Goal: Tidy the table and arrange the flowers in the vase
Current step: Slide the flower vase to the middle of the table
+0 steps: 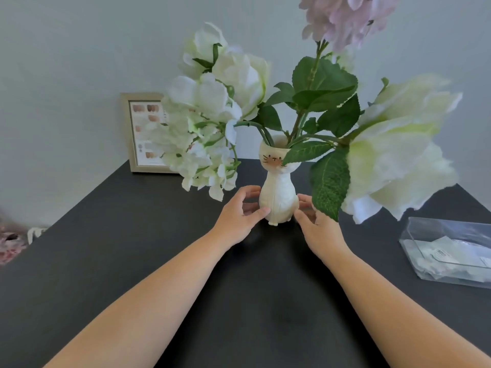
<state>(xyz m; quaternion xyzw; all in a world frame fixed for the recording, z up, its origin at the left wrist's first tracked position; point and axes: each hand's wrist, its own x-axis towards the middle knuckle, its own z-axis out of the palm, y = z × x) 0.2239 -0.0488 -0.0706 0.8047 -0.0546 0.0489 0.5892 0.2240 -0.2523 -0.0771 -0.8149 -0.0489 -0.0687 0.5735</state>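
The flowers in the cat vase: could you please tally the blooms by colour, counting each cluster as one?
White or cream blooms: 2, one cluster on the left and one on the right
Pale pink-lilac blooms: 1, at the top
Total: 3 in the cat vase

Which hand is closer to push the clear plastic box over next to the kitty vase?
Probably the right hand. It sits on the same side of the cat vase as the clear plastic box, with only bare table between them. The left hand would have to cross past the vase and low-hanging flowers.
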